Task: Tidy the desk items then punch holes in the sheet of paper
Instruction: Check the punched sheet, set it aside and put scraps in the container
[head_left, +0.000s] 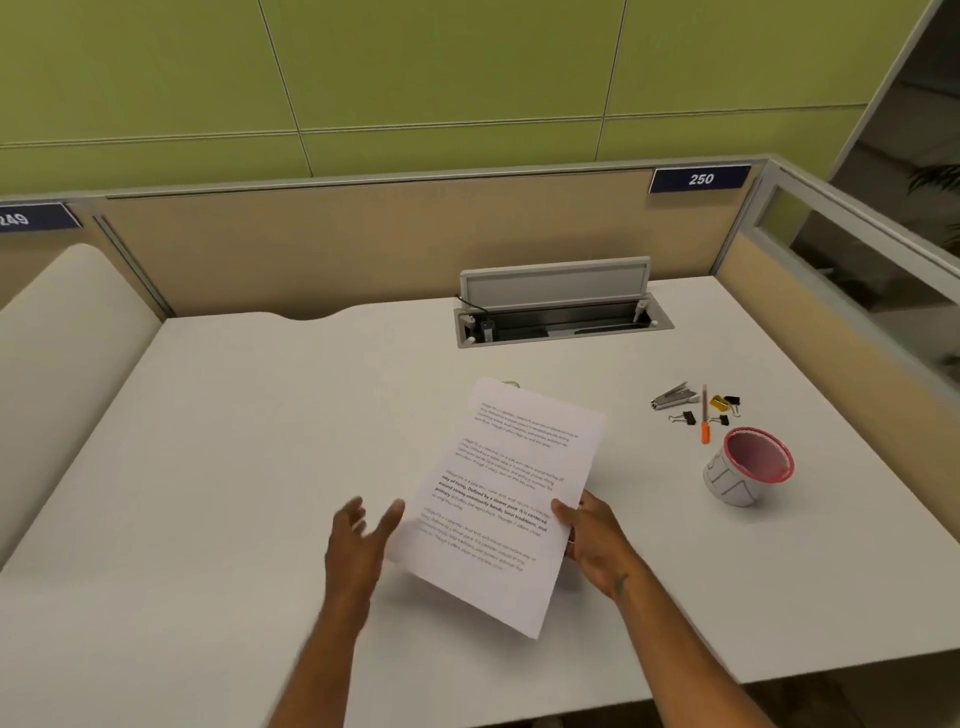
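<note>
The sheet of paper (506, 499) is taken as the landmark. It is held above the desk (234, 467), tilted, with printed text facing up. At its near right edge it is gripped by the right hand (587, 535), thumb on top and fingers beneath. Just beside its near left edge the left hand (361, 540) is seen with fingers spread and nothing in its grasp; whether the edge is touched by the thumb cannot be told, as the hand is blurred.

Right of the sheet, well apart from it, a pink-rimmed cup (748, 470) is seen leaning on the desk, and nothing can be seen inside it. Beyond the cup, to the far right of the sheet, small items lie scattered: a metal stapler-like tool (675, 399), an orange-tipped pen (705, 415), a yellow sharpener (718, 401) and several black binder clips (687, 418). Beyond the sheet's far edge an open cable tray (563, 317) is set into the desk.

The tidying is judged not yet done, since the loose items lie outside the cup. No holes can be made out in the sheet, and no hole punch can be identified with certainty, so both parts of the task are judged to remain.
</note>
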